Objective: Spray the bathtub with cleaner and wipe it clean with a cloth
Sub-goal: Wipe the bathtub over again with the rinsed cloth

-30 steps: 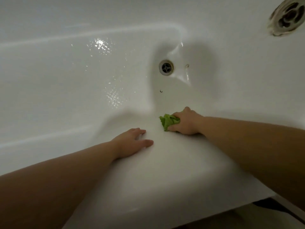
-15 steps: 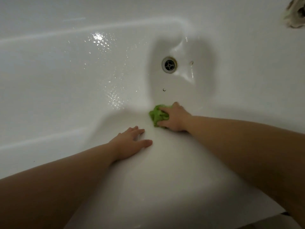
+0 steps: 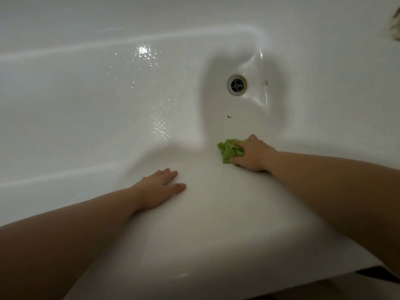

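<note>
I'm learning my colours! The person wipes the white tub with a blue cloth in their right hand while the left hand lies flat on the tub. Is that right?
Almost. The cloth is green, not blue, as the head view shows. The right hand does grip it against the white tub, and the left hand does lie flat on the tub.

One white bathtub (image 3: 86, 105); one round metal drain (image 3: 237, 85); one crumpled green cloth (image 3: 229, 150); two bare hands, left hand (image 3: 159, 189) and right hand (image 3: 253, 155).
</note>
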